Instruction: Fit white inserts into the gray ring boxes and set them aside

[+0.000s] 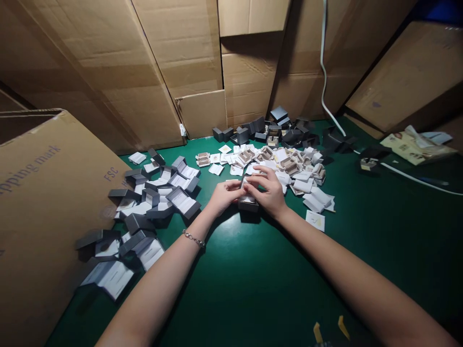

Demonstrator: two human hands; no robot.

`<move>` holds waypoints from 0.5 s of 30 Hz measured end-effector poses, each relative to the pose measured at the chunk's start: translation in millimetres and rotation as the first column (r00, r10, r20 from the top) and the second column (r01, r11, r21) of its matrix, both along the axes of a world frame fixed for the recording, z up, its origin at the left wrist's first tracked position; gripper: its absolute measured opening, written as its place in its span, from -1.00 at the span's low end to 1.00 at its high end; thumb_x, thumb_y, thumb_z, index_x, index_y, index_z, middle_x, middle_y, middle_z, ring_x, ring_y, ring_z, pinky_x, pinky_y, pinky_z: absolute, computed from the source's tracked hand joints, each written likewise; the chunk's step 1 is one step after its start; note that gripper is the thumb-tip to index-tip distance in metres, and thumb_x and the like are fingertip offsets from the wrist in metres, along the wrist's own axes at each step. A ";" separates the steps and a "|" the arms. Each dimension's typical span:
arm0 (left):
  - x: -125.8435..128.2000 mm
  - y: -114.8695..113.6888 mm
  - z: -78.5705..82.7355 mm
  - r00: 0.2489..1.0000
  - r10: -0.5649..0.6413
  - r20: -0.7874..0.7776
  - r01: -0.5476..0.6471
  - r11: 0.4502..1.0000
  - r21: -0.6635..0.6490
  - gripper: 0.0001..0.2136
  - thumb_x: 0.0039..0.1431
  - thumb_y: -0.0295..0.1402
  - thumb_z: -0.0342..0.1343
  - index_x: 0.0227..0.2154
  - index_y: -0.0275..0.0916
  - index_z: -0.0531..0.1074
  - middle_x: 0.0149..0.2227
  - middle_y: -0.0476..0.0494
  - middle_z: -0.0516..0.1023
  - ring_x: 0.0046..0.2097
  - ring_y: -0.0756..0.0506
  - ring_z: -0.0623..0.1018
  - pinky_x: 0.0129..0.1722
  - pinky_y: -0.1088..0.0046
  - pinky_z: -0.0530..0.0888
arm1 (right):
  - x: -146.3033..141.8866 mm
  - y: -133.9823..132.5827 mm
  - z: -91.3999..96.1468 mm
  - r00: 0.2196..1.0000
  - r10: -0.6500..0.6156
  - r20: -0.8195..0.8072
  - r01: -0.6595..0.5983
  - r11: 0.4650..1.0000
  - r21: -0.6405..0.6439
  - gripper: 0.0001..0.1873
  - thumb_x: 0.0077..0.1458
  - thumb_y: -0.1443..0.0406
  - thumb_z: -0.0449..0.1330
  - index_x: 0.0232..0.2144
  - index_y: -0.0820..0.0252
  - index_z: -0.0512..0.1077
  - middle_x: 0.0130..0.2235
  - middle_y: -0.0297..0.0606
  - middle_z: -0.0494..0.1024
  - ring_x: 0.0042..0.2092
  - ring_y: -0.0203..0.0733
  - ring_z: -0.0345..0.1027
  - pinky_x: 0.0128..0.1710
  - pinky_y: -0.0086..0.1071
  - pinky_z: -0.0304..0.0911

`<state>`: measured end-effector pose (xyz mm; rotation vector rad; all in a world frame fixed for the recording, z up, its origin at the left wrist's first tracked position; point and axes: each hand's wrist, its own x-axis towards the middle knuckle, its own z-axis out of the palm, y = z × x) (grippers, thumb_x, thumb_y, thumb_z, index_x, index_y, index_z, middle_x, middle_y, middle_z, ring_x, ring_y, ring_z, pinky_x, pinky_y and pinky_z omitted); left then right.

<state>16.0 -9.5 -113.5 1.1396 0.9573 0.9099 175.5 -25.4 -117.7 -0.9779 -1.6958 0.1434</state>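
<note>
A small dark grey box (249, 206) stands open on the green table, between my two hands. My left hand (226, 196) grips its left side, with the thumb reaching over a white insert (247, 196) inside. From the right, my right hand (269, 190) closes around the box, its thumb at the insert and its fingers arched over the top. The fingers partly hide the insert and the far side of the box. Behind my hands lies a heap of white folded papers and small card inserts (289, 166).
Several open dark boxes with white linings (183, 201) lie at left, beside a large carton (54, 217). More dark boxes (258, 127) sit along the back, against stacked cartons (188, 48). A white cable (323, 72) and a yellowish packet (412, 147) are at right.
</note>
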 end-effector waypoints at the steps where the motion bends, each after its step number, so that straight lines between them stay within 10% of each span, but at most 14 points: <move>1: -0.3 0.0 -0.4 1.000 -0.010 -0.008 0.010 1.000 0.014 -0.65 -0.22 -0.26 0.35 -0.33 -0.35 0.54 -0.33 -0.15 0.56 -0.28 -0.07 0.49 -0.27 0.42 0.39 | 0.3 0.1 0.5 1.000 0.007 0.012 -0.007 1.000 0.012 -0.91 0.10 0.27 0.22 -0.33 0.12 0.53 -0.05 -0.12 0.43 -0.07 -0.09 0.41 -0.08 -0.18 0.43; 15: 3.5 -3.0 5.8 0.997 0.071 -0.023 -0.073 0.994 -0.075 -0.51 -0.32 -0.24 0.40 -0.24 -0.37 0.54 -0.29 -0.20 0.57 -0.30 -0.07 0.49 -0.41 0.49 0.36 | 1.7 0.5 1.2 0.998 0.024 0.064 -0.025 1.000 0.012 -0.90 0.13 0.30 0.19 -0.32 0.15 0.52 -0.19 -0.13 0.52 -0.13 -0.12 0.44 -0.14 -0.23 0.41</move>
